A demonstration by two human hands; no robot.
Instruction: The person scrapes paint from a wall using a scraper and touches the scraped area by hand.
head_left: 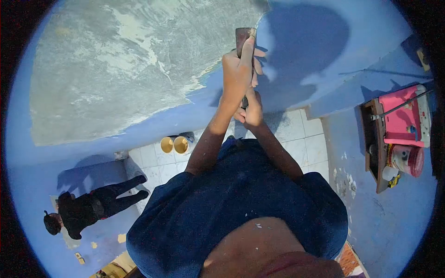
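In the head view, both my hands are on one scraper with a dark, flat, reddish-brown blade [241,38]. My left hand [235,76] is the upper one, its thumb laid along the blade and its fingers showing past the far side. Lower down, my right hand [253,111] is closed around the dark handle, which is mostly hidden. The tool lies in front of a wall where a large bare grey patch [102,78] meets blue paint [306,65] along a ragged edge. Whether the blade touches the wall, I cannot tell.
Two yellowish buckets [181,145] stand on the white tiled floor [296,125] by the wall. A person in dark clothes [83,211] is at the left. A wooden shelf [381,171] on the right wall holds a pink container [403,118] and a clear jar [405,160].
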